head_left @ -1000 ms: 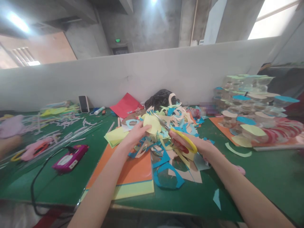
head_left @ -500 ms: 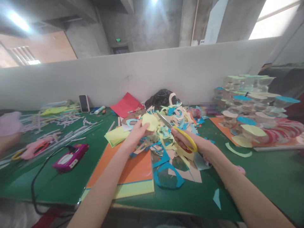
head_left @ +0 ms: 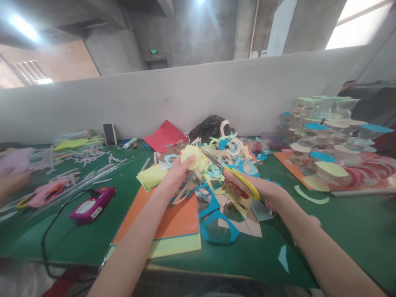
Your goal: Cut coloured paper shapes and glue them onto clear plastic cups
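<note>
Between the thumb and fingers of my left hand (head_left: pixel 179 171) is a rounded piece of pale yellow paper (head_left: pixel 189 156). My right hand (head_left: pixel 236 183) grips yellow-handled scissors (head_left: pixel 252 189), their blades pointing up and left at the paper's right edge. Whether the blades touch the paper I cannot tell. Under and behind both hands spreads a heap of paper scraps (head_left: pixel 244 152) in blue, peach and yellow. A blue cut-out ring (head_left: pixel 219 229) lies nearer me. Folded yellow sheets (head_left: pixel 150 177) and a stack of orange paper (head_left: pixel 176 222) are beside and below my left hand.
A purple power strip (head_left: pixel 93 206) with a black cable lies left. Another person's hand (head_left: pixel 14 181) is at the far left. Cups topped with paper discs (head_left: pixel 323 156) stand in stacks at the right. Behind are a phone (head_left: pixel 109 135), red paper (head_left: pixel 166 136) and a black bag (head_left: pixel 208 126).
The yellow paper has turned and shifted slightly left in my left hand. My right hand with the scissors has stayed close to the same place. The other person's hand at the left has moved.
</note>
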Motion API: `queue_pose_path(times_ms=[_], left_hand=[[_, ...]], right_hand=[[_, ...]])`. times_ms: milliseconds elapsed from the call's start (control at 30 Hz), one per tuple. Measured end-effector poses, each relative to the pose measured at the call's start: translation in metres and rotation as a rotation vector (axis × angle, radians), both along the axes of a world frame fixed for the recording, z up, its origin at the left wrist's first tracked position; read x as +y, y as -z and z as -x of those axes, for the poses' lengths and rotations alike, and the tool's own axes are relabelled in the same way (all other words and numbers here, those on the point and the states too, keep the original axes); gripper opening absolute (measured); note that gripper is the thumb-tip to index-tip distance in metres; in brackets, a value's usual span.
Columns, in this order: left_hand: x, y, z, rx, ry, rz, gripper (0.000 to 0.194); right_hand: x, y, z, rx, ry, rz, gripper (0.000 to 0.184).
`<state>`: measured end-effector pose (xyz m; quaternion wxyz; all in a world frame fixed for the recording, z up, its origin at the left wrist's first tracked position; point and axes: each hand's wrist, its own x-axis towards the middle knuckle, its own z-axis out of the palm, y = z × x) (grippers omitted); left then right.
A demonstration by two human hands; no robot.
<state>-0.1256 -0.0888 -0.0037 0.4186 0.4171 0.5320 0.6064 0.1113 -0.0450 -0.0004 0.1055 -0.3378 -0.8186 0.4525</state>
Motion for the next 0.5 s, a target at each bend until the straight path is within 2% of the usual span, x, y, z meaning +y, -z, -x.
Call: queue_pose_path(times_ms=[267, 500], left_hand=[[0.0024, 0.0065, 0.0026, 0.091, -0.121, 0.080, 0.049], [0.0015, 0.0062, 0.0029, 0.121, -0.121, 0.111, 0.053]], right_hand=[[-0.0042, -0.0063, 0.0025, -0.032, -0.029, -0.075, 0.059], [-0.0031, -0.0067, 0.0040, -0.023, -0.051, -0.117, 0.056]])
